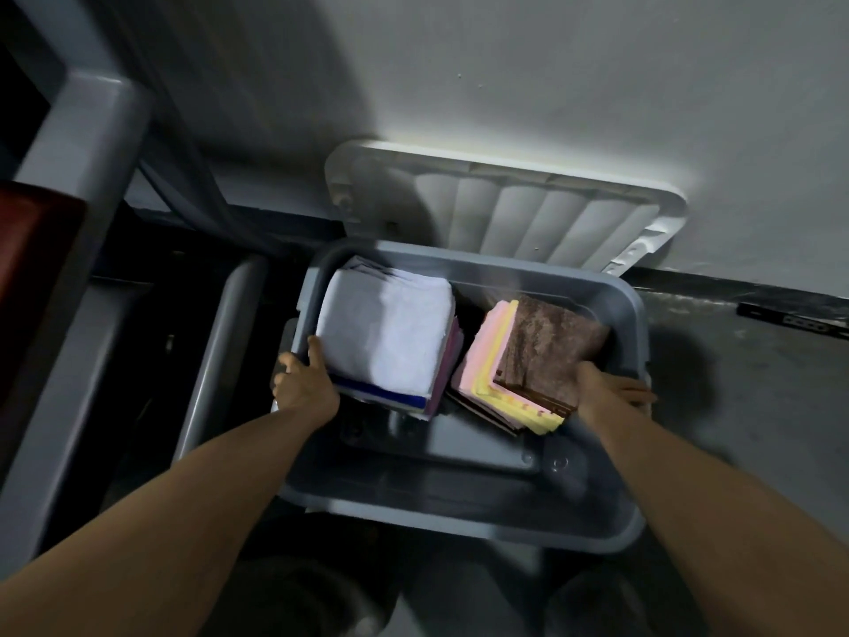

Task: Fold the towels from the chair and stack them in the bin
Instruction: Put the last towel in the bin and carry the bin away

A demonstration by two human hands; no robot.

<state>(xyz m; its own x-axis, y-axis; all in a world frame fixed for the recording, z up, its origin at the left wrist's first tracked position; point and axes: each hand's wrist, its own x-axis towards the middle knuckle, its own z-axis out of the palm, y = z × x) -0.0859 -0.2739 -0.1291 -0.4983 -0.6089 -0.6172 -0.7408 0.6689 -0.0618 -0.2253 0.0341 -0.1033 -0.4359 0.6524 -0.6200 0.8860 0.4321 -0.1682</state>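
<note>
A grey plastic bin (464, 512) sits tilted below me. Inside on the left lies a stack of folded towels topped by a white towel (390, 333), with blue and purple edges showing beneath. On the right is a second stack, a brown towel (546, 347) over yellow and pink ones (482, 360). My left hand (303, 383) grips the bin's left rim, thumb inside against the white stack. My right hand (611, 388) grips the right rim, its fingers curled over the edge beside the brown towel.
The bin's white lid (528, 213) leans against the pale wall behind it. A grey chair frame (82, 250) with a dark red part stands at the left. A dark power strip (795, 321) lies on the floor at far right.
</note>
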